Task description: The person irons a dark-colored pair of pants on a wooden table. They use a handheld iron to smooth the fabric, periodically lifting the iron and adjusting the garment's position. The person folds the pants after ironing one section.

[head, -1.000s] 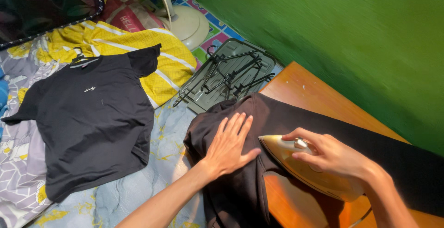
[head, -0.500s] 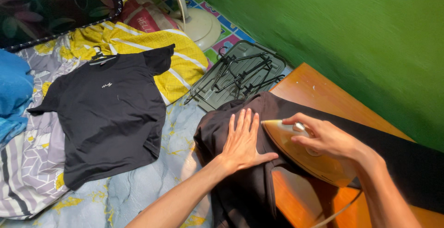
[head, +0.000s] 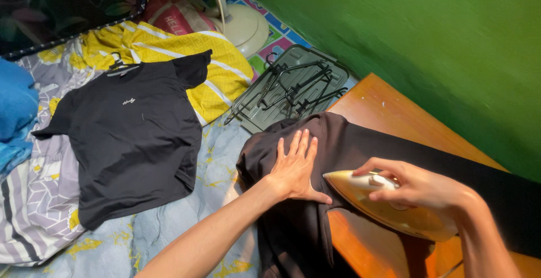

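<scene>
— What is each hand doing?

— The left hand (head: 294, 168) lies flat on the dark garment (head: 360, 154), fingers spread and released, gripping nothing, just pressing the cloth down. The right hand (head: 420, 188) is clenched around the handle of the iron (head: 389, 207), whose tip sits just beside the left thumb.

— Where does the garment lie?

— Across the wooden board (head: 394, 109), with one end spilling over the board's near-left corner onto the bedsheet (head: 169, 227).

— How would these handle?

— I'd judge the cloth soft and limp, light, likely to slide or bunch on the smooth wood unless a flat palm pins it; best held by pressing, or pinched at a hem. The iron looks rigid and fairly heavy with a hot sole, so the handle on top is the only safe hold.

— Counts?

— One iron, one board. Two dark garments: the one being pressed and a black T-shirt (head: 135, 137) spread flat on the bedding, a hanger at its collar. One grey tray (head: 332, 75) off the board's far-left corner, holding a heap of black hangers (head: 287, 89); they tangle too much to count. One fan base (head: 242, 24), one yellow checked cloth (head: 220, 69).
</scene>
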